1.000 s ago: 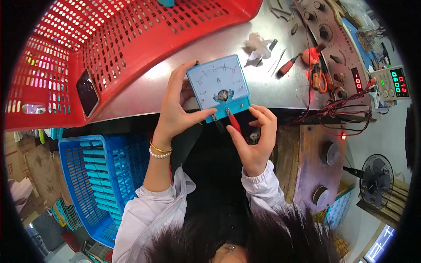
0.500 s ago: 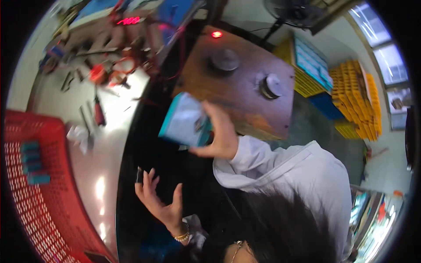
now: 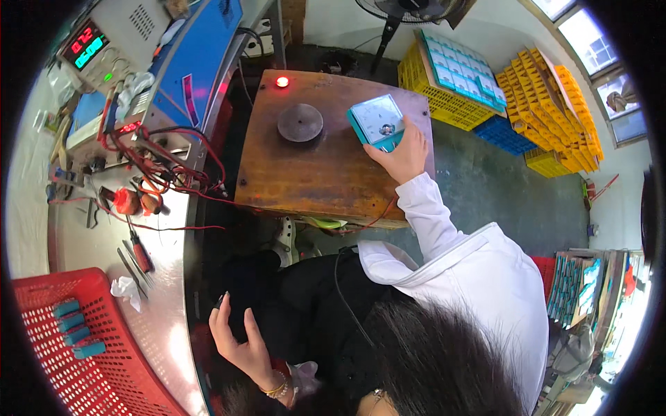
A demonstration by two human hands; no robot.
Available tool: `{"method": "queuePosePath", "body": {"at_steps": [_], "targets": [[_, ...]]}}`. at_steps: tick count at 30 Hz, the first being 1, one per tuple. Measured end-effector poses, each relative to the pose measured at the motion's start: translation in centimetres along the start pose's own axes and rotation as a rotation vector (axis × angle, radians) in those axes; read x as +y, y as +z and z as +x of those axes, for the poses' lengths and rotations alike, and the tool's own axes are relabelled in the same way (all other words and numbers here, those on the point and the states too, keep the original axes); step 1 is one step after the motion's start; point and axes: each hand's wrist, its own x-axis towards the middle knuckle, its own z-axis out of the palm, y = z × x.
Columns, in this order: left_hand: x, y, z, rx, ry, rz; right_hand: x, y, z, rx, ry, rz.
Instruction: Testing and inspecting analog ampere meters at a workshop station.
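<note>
In my right hand is a square panel meter with a teal case and a pale dial face. Fingers and thumb grip its near right edge. It is over the right part of a brown wooden box top, where it hides the second metal disc; whether it touches that disc I cannot tell. A round grey metal disc shows to its left. My left hand is open above my lap, fingers spread, holding nothing.
A red lamp glows on the box's far left corner. At left, the bench carries a red basket with several teal pieces, a screwdriver, tangled red leads and a power supply. Yellow crates stand far right.
My right hand has carried the panel meter away from my body, up and right, over the wooden box. My left hand has drawn slightly nearer. The view has turned somewhat.
</note>
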Motion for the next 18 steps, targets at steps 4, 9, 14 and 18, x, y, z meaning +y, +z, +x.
{"method": "queuePosePath", "body": {"at_steps": [4,9,14,18], "targets": [[1.2,2.8,-0.8,-0.041,-0.005,-0.032,1.2,0.2,0.9,0.094,-0.055,-0.063],[2.2,4.3,-1.9,-0.136,-0.044,-0.055,2.1,0.1,1.4,0.013,0.013,-0.022],[2.6,5.0,-1.9,-0.139,-0.032,-0.023,2.9,0.1,1.7,0.019,0.004,-0.028],[2.3,5.0,-2.1,-0.125,-0.045,-0.025,2.7,0.4,1.1,0.058,-0.029,-0.063]]}}
